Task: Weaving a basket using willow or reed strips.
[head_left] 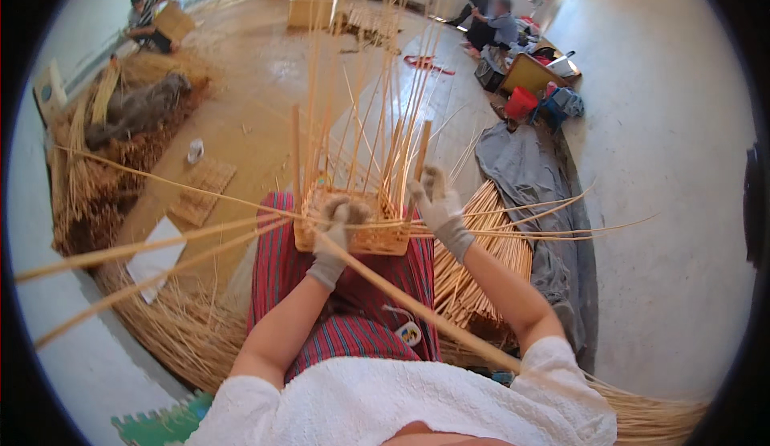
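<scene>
A partly woven wicker basket rests on my lap, with tall thin stakes rising from it and a thicker wooden post at its right corner. My left hand, in a pale glove, is closed at the basket's near side on a wicker strand that runs down to the lower right. My right hand, gloved too, is beside the right corner post, thumb and fingers apart. Long loose strands stick out leftward from the weave, and others rightward.
Bundled wicker rods lie to my right beside a grey cloth. Loose straw-like material and a woven mat are on the left. A red bucket stands farther off; other people are across the room.
</scene>
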